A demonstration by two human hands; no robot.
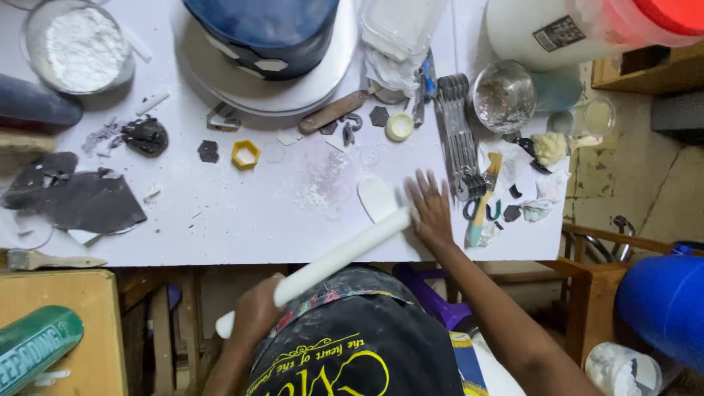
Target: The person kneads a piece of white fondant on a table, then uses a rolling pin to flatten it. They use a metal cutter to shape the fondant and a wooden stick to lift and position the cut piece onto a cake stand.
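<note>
At the near edge of the white table [220,220] lies one white rolling pin [323,268], its long axis slanting from lower left, off the table, up to the right. Its upper end touches one pale oval of rolled paste [376,196]. One left hand [257,312] is closed around the pin's lower part. One right hand [431,209] rests flat with fingers spread, just beside the pin's upper end and nearer the paste. One yellow hexagon cutter [246,154] sits further back.
</note>
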